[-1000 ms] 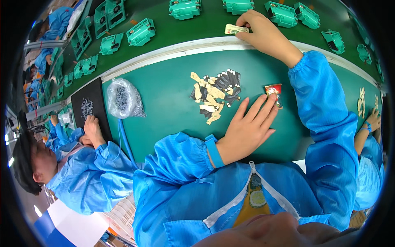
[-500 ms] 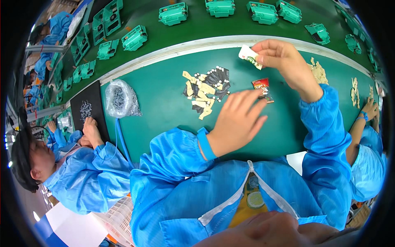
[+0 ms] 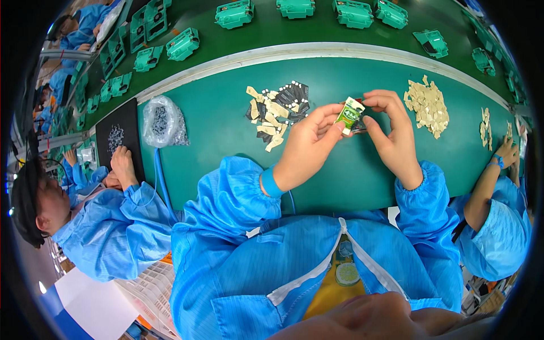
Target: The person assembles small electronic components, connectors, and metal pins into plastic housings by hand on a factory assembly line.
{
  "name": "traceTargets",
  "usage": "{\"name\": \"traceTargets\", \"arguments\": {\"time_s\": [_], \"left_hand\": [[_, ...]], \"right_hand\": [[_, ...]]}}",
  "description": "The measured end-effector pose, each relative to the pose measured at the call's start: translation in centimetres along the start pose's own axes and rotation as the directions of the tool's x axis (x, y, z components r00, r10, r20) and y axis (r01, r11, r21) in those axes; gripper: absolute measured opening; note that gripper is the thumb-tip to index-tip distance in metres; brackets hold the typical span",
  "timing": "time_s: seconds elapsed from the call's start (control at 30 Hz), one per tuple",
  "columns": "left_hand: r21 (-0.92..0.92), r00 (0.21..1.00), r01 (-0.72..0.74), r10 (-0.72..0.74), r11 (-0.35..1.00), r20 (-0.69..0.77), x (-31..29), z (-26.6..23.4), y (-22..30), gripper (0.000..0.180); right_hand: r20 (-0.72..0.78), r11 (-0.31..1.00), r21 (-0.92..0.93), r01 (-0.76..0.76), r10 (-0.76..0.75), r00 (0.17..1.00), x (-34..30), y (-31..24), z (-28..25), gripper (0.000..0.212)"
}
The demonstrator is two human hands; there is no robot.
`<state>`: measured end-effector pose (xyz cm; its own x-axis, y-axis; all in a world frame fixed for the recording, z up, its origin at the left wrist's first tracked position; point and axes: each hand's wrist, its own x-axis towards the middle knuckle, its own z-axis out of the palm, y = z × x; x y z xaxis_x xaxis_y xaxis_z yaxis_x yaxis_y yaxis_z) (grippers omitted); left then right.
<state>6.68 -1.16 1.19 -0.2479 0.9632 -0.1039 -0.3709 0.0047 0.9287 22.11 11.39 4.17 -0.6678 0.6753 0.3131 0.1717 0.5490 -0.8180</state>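
My left hand [image 3: 303,147] pinches a small green-and-white packet [image 3: 350,116] between thumb and fingers, over the middle of the green table. Close against its right side is my right hand [image 3: 394,136], thumb and fingers curved and apart. Behind the green packet a red packet [image 3: 359,100] shows only at its edges; whether it is held or lies on the table I cannot tell. Left of my hands lies a mixed pile of cream and black flat pieces [image 3: 275,113] with small white bits. A pile of cream pieces [image 3: 426,107] lies to the right.
A clear plastic bag of small parts [image 3: 164,122] stands at the left by a black mat [image 3: 136,153], where a person in blue [image 3: 113,221] works. Another person's arm [image 3: 487,187] is at the right. Green cases [image 3: 235,14] line the surface beyond the pale rail [image 3: 317,50].
My right hand has come down and toward me from the far side. The green-and-white packet, formerly in my right hand, is now in my left. Both hands have come together over the red packet.
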Motion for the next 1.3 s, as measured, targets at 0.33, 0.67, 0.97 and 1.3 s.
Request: {"name": "traceTargets", "arguments": {"time_s": [0.33,0.67,0.97,1.3], "left_hand": [[0.024,1.000,-0.011,0.012,1.000,-0.029,-0.1,0.5,-0.1,0.033],[0.682,0.980,-0.193,0.174,0.706,0.098,-1.0,0.7,-1.3,0.028],[0.679,0.963,-0.269,0.211,0.683,0.169,-1.1,0.6,-0.6,0.018],[0.651,0.985,-0.170,0.114,0.740,0.128,-1.3,0.8,-0.7,0.014]], "right_hand": [[0.036,0.989,0.020,-0.148,0.148,0.988,-0.3,-1.2,0.9,0.034],[0.068,0.978,-0.208,-0.021,0.036,0.997,-0.8,0.1,2.1,0.044],[0.139,0.899,-0.380,0.216,-0.175,0.975,-1.7,1.8,3.5,0.052],[-0.399,0.635,-0.772,-0.015,-0.466,0.790,3.6,11.3,-16.9,0.043]]}}
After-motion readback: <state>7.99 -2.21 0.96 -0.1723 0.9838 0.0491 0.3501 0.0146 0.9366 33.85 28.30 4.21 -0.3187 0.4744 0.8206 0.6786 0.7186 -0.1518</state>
